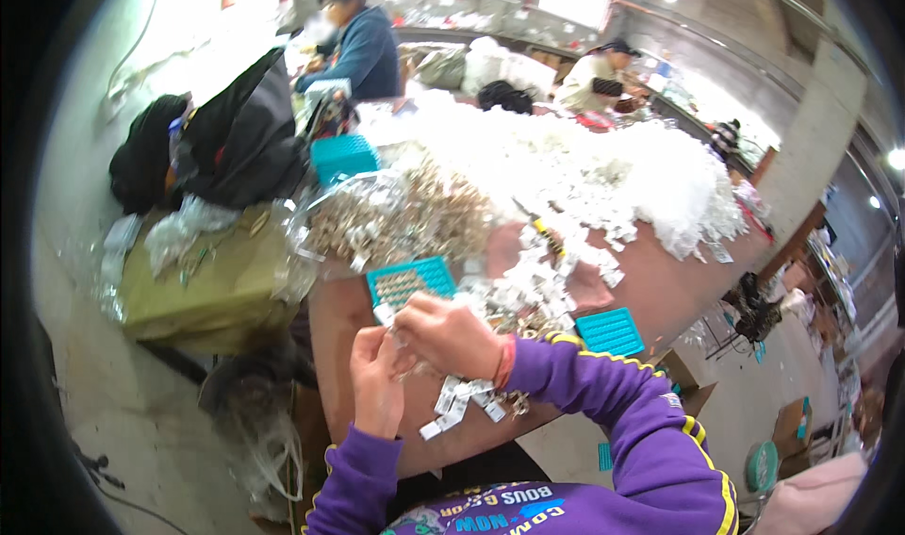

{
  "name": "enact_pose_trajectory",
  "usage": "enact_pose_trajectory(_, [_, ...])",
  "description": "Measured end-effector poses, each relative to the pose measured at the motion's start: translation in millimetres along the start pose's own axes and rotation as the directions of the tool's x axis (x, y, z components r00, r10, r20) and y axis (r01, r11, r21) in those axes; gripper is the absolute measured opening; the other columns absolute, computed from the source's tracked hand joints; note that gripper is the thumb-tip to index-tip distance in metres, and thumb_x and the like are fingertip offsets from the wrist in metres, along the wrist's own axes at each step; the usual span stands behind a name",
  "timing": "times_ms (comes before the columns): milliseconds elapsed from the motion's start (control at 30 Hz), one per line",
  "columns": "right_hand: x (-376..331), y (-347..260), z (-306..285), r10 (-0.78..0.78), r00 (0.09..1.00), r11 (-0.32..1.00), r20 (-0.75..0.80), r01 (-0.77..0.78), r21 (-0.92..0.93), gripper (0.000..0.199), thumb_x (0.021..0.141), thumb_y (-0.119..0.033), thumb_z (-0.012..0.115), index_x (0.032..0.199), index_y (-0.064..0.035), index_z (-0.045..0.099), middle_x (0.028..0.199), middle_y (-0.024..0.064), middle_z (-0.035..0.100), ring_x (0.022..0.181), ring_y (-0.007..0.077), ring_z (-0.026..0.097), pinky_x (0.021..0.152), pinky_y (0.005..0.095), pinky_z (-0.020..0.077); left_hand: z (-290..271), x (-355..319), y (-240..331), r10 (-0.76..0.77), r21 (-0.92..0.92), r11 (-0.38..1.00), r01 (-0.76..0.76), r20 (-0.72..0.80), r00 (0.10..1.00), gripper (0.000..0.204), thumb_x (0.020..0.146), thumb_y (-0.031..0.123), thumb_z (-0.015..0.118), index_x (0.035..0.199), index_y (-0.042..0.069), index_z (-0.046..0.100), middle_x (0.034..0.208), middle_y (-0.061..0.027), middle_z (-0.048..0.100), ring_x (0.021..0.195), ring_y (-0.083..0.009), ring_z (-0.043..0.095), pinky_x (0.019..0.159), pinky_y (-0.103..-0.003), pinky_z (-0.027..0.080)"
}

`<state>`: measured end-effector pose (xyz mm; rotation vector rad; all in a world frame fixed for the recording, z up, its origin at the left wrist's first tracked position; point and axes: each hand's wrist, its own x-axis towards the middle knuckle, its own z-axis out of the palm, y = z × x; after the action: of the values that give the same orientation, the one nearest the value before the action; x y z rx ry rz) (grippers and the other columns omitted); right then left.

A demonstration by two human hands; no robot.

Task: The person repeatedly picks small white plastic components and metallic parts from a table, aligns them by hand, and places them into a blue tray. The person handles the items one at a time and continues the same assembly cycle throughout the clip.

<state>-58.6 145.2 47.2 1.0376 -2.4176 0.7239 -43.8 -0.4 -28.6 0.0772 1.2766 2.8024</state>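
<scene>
My left hand [375, 379] and my right hand [451, 335] meet just above the near edge of a brown table [650, 276]. Both pinch a small clear plastic packet [403, 354] between their fingertips. Its contents are too small to tell. Just under my right wrist lies a loose heap of small white tagged packets [462, 398]. A teal perforated tray [411, 279] holding small metal pieces sits right behind my hands. My sleeves are purple with yellow stripes.
A big pile of white plastic bags [603, 167] covers the table's far half, next to a heap of small metal parts in clear plastic [405, 216]. More teal trays [611, 331] [344, 156] lie about. A cardboard box [203, 285] stands at left. Two people work at the back.
</scene>
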Motion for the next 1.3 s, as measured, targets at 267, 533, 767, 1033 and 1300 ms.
enact_pose_trajectory(267, [4,2,0,0.116,0.993,0.983,-0.033,-0.110,0.146,0.010,0.077,-0.013,0.065,0.077,-0.0034,0.063,0.078,0.0129,0.061,0.073,0.0347,0.063,0.064,0.0420,0.0510,-3,-3,0,0.012,-0.039,0.999,-0.009,0.070,0.997,0.007,0.098,0.012,0.054,0.101,0.006,0.056,0.095,-0.0028,0.063,0.077,-0.0069,0.059,0.065,-0.021,0.048])
enact_pose_trajectory(533, [4,6,1,0.138,0.989,0.974,0.049,-0.144,0.177,0.007,0.074,-0.010,0.065,0.075,-0.0032,0.064,0.079,0.0125,0.063,0.074,0.0334,0.063,0.067,0.0415,0.0508,-4,-2,-1,-0.007,-0.097,0.995,0.009,0.027,1.000,0.010,0.098,0.013,0.056,0.101,0.004,0.056,0.092,-0.0043,0.063,0.074,-0.0075,0.059,0.064,-0.021,0.048])
enact_pose_trajectory(767, [1,1,-3,0.065,0.996,0.998,0.055,-0.066,0.018,0.007,0.074,-0.012,0.066,0.074,-0.0062,0.064,0.075,0.0102,0.061,0.071,0.0315,0.064,0.062,0.0412,0.0505,-8,0,-2,0.005,-0.131,0.991,0.005,0.080,0.997,0.011,0.097,0.012,0.057,0.102,0.002,0.055,0.093,-0.0075,0.065,0.076,-0.0127,0.064,0.066,-0.024,0.053])
enact_pose_trajectory(1033, [6,3,-5,0.057,0.996,0.975,-0.065,-0.041,0.219,0.005,0.074,-0.010,0.068,0.077,-0.0079,0.064,0.071,0.0086,0.060,0.069,0.0285,0.064,0.061,0.0376,0.0503,-7,-2,-1,-0.060,-0.140,0.988,0.071,0.082,0.995,0.011,0.097,0.012,0.056,0.104,0.003,0.055,0.094,-0.0083,0.065,0.076,-0.0148,0.066,0.067,-0.027,0.055])
enact_pose_trajectory(1300, [-3,14,7,-0.131,0.991,0.988,0.001,0.130,-0.086,0.020,0.079,-0.014,0.066,0.098,-0.0102,0.065,0.084,0.0059,0.065,0.074,0.0224,0.063,0.073,0.0342,0.0515,-9,0,-2,-0.164,-0.270,0.947,0.171,0.050,0.985,0.010,0.099,0.014,0.053,0.103,0.005,0.054,0.090,-0.0043,0.063,0.074,-0.0119,0.062,0.065,-0.025,0.052])
